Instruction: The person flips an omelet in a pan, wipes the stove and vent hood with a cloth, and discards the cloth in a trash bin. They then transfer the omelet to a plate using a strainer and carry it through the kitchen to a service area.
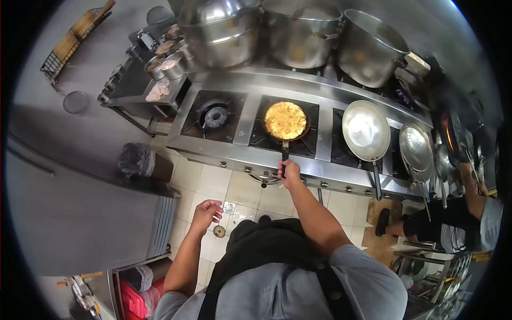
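Note:
My right hand is wrapped round the black handle of a small frying pan on a front burner. A round, golden-yellow omelette-like layer with browned patches fills most of the pan. My left hand hangs above the floor in front of the stove, away from the pan. Its fingers are curled in towards the thumb, and nothing shows in them. To the right of the frying pan, a larger shiny pan lies on the stove with its dark handle sticking out past the front edge.
Large stockpots stand along the back. A bare burner is at left, a perforated strainer at right. Small containers crowd a side table. A lined bin stands at left. Another person works at far right.

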`<state>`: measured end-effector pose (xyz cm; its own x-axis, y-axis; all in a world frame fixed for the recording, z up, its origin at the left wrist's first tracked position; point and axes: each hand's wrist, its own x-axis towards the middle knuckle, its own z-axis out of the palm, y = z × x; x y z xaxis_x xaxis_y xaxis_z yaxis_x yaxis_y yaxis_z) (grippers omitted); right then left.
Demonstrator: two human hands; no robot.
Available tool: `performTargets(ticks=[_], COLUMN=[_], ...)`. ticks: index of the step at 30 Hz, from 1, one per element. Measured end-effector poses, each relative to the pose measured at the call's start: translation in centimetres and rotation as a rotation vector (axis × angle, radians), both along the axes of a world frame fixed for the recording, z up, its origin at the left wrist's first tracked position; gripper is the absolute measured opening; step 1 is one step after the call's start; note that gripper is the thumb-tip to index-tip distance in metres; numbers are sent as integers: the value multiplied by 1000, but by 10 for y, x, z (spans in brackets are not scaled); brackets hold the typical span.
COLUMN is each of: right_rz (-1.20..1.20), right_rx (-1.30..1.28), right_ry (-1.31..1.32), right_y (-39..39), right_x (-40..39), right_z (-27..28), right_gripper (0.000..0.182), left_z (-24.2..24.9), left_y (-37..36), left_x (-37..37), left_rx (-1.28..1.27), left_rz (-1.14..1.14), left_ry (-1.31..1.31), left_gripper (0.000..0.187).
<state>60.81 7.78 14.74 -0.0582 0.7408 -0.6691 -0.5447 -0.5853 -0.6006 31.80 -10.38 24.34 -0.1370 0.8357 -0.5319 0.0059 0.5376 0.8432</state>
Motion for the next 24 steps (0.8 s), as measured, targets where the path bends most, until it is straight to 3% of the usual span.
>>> performTargets(ticks=[2, 4, 6, 10, 13, 16, 17, 19, 21, 22, 23, 24], right_rz=[156, 97, 191, 146, 60, -51, -69, -131, 125, 49, 282, 93], right_rx=[-64, -77, 68, 30, 39, 111, 107, 128, 437, 146, 202, 59], right_ry=[-94, -103, -388, -156, -106, -287, -403, -763, -1658, -1682, -1897, -1880], right_y=[6, 7, 3, -44, -89, -121, -128, -132, -132, -130, -122, -113], right_x=[15, 24, 39, 96, 168, 258, 283, 365, 453, 458, 509, 528], right_z=[12, 22, 26, 74, 139, 177, 202, 186, 183, 216, 207, 211], right_gripper=[15, 18, 23, 25, 24, 13, 18, 33, 43, 39, 38, 39], left_z=[-12, -28, -40, -70, -76, -78, -78, -87, -93, -94, -94, -93], left_y=[4, 10, 19, 34, 39, 46, 48, 51, 51, 50, 48, 47], left_x=[2, 3, 8, 17, 35, 51, 58, 70, 87, 97, 108, 121], left_rx=[-148, -163, -183, -248, -297, -329, -322, -275, -283, -284, -293, -293], left_rz=[-94, -147, -229, -291, -346, -363, -364, -350, -306, -264, -261, -263], left_ry=[54, 62, 95, 95, 111, 131, 146, 165, 149, 136, 122, 123], left_gripper=[19, 19, 21, 23, 23, 22, 23, 24, 24, 24, 25, 25])
